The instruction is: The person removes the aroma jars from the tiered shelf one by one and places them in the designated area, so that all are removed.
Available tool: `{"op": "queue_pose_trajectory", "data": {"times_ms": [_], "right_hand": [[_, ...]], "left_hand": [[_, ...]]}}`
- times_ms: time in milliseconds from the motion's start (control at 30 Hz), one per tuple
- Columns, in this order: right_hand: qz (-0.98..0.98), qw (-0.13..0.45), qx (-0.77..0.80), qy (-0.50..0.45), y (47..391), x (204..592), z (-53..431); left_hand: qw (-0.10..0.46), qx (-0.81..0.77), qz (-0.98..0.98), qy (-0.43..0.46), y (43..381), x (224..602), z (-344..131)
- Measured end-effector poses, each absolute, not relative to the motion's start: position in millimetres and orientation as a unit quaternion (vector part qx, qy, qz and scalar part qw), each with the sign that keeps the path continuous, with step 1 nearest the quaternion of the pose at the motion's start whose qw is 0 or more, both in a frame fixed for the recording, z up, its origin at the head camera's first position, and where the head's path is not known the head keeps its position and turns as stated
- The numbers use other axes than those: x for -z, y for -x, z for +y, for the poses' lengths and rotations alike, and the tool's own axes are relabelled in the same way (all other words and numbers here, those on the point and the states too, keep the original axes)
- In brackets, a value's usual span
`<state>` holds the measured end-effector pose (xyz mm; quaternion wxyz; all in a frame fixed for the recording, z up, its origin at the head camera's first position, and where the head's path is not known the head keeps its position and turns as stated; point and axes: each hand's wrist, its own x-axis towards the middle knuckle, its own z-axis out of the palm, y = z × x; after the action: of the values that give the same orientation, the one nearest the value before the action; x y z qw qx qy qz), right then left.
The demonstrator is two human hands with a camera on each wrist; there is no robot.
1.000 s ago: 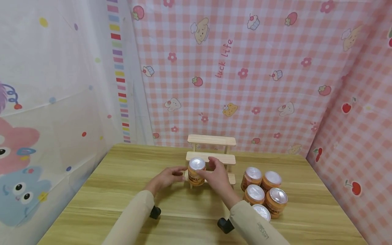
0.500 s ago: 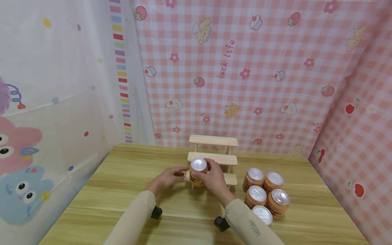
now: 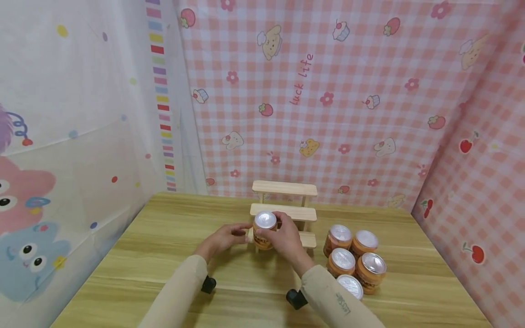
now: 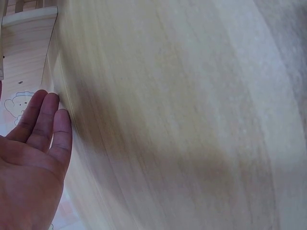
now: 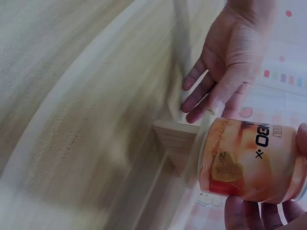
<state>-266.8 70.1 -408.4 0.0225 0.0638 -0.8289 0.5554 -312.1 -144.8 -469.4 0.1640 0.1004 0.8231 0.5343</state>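
An orange can [image 3: 262,237] with a shiny silver lid stands upright at the left end of the lowest board of a small three-step wooden rack [image 3: 283,212]. My right hand [image 3: 287,239] grips it from the right, thumb on the near side and fingers around the far side. The right wrist view shows the can's printed label [image 5: 247,160] and fingertips [image 5: 252,215] along its side. Close by the rack's left end, my left hand [image 3: 224,238] holds nothing, its fingers extended; in the left wrist view its palm [image 4: 33,172] faces the camera.
Several more orange cans [image 3: 371,272] with silver lids stand grouped to the right of the rack on the wood-grain table [image 3: 135,273]. A pink checked cloth [image 3: 357,123] hangs behind the table, with a white patterned cloth [image 3: 98,155] at the left.
My right hand has moved slightly left, and its fingers have drawn in against the can. The can and my left hand stay nearly where they were; the view has shifted a little.
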Motion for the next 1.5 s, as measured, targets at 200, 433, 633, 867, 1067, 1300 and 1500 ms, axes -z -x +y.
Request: {"op": "queue_pose_trajectory", "data": {"times_ms": [200,433,633,867,1067,1300,1500], "right_hand": [[-0.814,0.016,-0.576,-0.077,263.2,389.7,73.0],[-0.807,0.025,-0.585,-0.077,263.3,364.0,86.0],[-0.799,0.017,-0.596,-0.076,262.9,341.0,107.0],[-0.812,0.014,-0.578,-0.083,261.5,326.2,134.4],[-0.814,0.018,-0.574,-0.086,255.7,314.2,158.4],[-0.830,0.023,-0.554,-0.066,243.3,301.5,187.5],[-0.829,0.023,-0.554,-0.077,234.1,300.7,212.3]], "left_hand": [[0.163,-0.537,0.823,-0.089,311.6,467.5,-144.0],[0.169,-0.539,0.820,-0.091,310.6,468.2,-143.9],[0.162,-0.537,0.822,-0.098,312.1,469.6,-144.9],[0.166,-0.535,0.821,-0.105,311.4,469.5,-146.6],[0.169,-0.539,0.818,-0.108,311.3,469.5,-145.0],[0.163,-0.543,0.817,-0.100,311.2,468.7,-143.6],[0.164,-0.545,0.816,-0.099,311.0,468.9,-143.8]]}}
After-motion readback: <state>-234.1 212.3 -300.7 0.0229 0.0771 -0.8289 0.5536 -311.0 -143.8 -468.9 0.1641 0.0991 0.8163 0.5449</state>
